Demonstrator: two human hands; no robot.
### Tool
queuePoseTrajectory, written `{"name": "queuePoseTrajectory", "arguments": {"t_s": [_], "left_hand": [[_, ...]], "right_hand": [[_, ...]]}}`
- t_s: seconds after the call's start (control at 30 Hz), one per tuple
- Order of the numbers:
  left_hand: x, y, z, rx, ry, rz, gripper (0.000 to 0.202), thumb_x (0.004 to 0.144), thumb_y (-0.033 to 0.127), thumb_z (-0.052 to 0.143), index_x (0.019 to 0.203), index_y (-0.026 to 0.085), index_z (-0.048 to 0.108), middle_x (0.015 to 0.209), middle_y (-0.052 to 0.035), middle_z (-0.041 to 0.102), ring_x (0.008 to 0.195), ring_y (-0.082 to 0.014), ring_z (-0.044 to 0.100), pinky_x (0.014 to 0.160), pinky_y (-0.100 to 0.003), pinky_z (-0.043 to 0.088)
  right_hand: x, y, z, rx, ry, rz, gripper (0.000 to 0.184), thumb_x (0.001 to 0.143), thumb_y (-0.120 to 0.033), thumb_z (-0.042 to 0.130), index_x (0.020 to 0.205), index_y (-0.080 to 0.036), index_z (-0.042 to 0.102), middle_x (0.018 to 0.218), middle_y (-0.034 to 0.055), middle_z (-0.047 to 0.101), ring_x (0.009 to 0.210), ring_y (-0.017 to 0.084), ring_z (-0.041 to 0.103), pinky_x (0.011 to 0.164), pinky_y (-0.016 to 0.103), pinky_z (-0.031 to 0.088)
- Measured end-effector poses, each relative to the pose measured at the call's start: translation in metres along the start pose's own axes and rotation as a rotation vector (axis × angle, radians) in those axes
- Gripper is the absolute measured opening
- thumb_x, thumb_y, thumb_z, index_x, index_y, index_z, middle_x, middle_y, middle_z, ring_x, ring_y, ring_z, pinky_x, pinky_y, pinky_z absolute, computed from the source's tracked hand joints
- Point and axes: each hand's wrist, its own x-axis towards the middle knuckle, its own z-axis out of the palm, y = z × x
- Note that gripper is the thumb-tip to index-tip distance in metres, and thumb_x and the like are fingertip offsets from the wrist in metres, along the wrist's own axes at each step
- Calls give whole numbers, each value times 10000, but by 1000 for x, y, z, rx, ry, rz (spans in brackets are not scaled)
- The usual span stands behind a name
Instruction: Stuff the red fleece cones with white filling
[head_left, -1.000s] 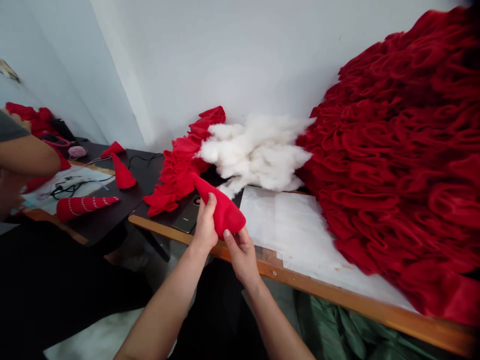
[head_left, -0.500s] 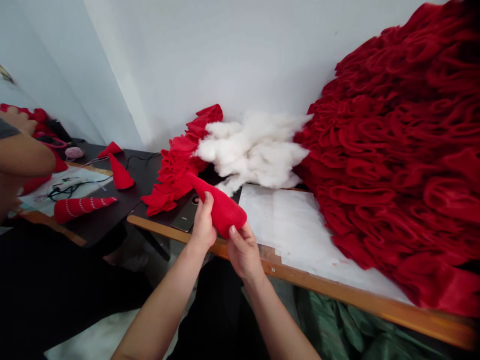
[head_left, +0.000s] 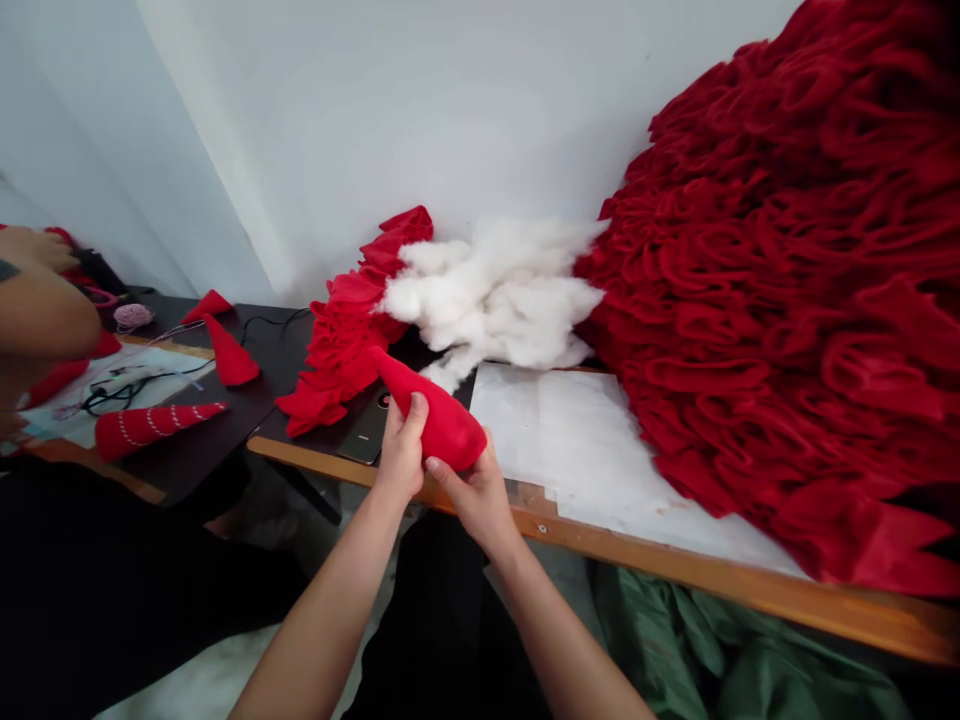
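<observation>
A plump red felt cone (head_left: pixel 442 415) is held above the table's front edge, its narrow tip pointing up and left. My left hand (head_left: pixel 403 450) grips its near side, thumb on top and fingers hidden beneath. At the wide end, my right hand (head_left: pixel 480 490) wraps round it with the thumb along the lower side. Behind the cone lies a heap of white stuffing (head_left: pixel 502 300). A row of flat red felt pieces (head_left: pixel 337 340) leans at the left of the stuffing, and a dark phone (head_left: pixel 364 432) lies near my left hand.
A huge pile of red felt pieces (head_left: pixel 787 330) fills the right side. White paper (head_left: pixel 555 430) covers part of the table. At left, another person's arm (head_left: pixel 45 310) is over a second table with a cord-trimmed red cone (head_left: pixel 157 428), plain cones (head_left: pixel 231 352) and yarn (head_left: pixel 133 317).
My right thumb has slid from the cone's wide end down and left along its lower side. The cone stays in both hands. The whole view has shifted slightly.
</observation>
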Motion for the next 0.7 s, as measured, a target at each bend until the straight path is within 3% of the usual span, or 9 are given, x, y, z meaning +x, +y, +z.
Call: {"name": "queuePoseTrajectory", "arguments": {"t_s": [0.17,0.33,0.43,0.57,0.7], "left_hand": [[-1,-5,2,-4,-22,18,620,613,593,737,1068,200,590,1049,-92,664,977,-254,633,824,-343,502],[0,-5,3,11,-9,23,616,622,605,724,1063,192,604,1036,-94,667,1008,-262,625,846,-348,502],[1,-6,3,11,8,45,584,648,587,716,1072,203,598,1011,-76,672,974,-243,635,844,-337,506],[1,-5,4,-15,37,55,583,660,587,706,1094,218,582,1004,-64,672,946,-229,643,845,-329,504],[0,-5,3,34,-4,38,622,628,601,721,1088,203,589,990,-75,673,938,-246,645,827,-345,511]], "right_hand": [[2,3,-1,168,17,124,466,695,-320,782,1123,-214,630,1107,58,636,1075,276,563,975,472,439],[2,-3,-4,-38,-7,-57,313,744,-360,736,1029,-237,695,1112,71,559,1122,270,500,1045,452,366],[2,-4,-5,-99,-4,-94,440,744,-363,743,1156,-251,636,1139,78,528,1161,280,468,1063,462,345],[-1,-2,-3,83,-39,-59,466,800,-359,700,1238,-278,564,1255,66,482,1215,261,450,1074,447,352],[-2,0,-4,152,-44,67,516,710,-407,776,1174,-246,615,1235,67,541,1230,279,446,1050,459,389]]}}
